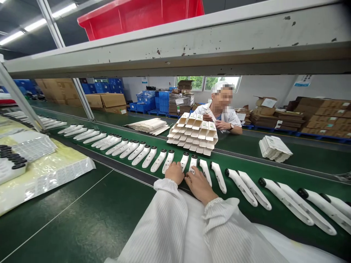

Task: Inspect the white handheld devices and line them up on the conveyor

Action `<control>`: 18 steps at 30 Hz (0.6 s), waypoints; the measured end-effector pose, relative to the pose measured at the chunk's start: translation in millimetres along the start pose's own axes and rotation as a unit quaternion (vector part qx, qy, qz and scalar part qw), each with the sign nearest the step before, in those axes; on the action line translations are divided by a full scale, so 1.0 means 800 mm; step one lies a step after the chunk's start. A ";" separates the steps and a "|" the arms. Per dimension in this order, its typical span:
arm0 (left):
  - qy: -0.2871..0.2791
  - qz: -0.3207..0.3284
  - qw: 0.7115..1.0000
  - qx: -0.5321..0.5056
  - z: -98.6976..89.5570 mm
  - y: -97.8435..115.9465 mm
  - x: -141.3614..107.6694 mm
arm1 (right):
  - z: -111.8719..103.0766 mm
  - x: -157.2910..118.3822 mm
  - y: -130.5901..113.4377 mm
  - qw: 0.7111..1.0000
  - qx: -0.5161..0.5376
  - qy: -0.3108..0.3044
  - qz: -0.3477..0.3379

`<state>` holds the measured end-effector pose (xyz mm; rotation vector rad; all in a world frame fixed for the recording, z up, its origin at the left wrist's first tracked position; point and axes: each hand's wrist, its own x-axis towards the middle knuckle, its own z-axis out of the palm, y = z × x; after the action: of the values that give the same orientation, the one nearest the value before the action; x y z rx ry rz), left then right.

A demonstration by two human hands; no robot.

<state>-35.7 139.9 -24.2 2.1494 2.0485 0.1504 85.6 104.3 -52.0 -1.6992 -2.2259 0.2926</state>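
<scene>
White handheld devices with black round tips lie in a long row on the green conveyor belt (241,164). My left hand (174,173) is closed at the lower end of one white device (184,159), its fingers partly hiding the body. Just to the right, my right hand (201,185) has its fingertips closed on the neighbouring white device (193,160). Both of these devices rest on the belt, black ends pointing away from me. A further white device (205,171) lies beside my right hand, partly behind it.
Stacked open white cartons (192,137) stand across the belt before a co-worker (219,109). Flat cartons (149,126) lie left of them, a carton bundle (275,148) right. A metal shelf (175,51) bearing a red bin (142,16) crosses overhead. Plastic-covered trays (44,171) sit at left.
</scene>
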 end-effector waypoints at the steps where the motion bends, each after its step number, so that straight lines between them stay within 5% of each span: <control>1: -0.003 0.003 1.000 0.000 0.000 0.002 -0.001 | -0.001 0.003 0.003 1.000 -0.012 0.011 0.011; 10: -0.033 0.023 0.999 0.010 -0.002 0.018 -0.009 | -0.010 0.020 0.017 0.977 -0.004 0.033 0.210; 14: -0.045 0.036 0.998 -0.030 -0.003 0.023 -0.008 | -0.015 0.017 0.031 0.975 0.024 -0.008 0.222; 18: -0.062 0.048 0.994 -0.078 -0.004 0.025 -0.007 | -0.023 0.006 0.035 0.974 -0.004 0.019 0.226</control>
<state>-17.1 133.3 -16.9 2.1073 1.8054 0.1786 116.6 116.3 -44.0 -2.1835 -1.7921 0.3503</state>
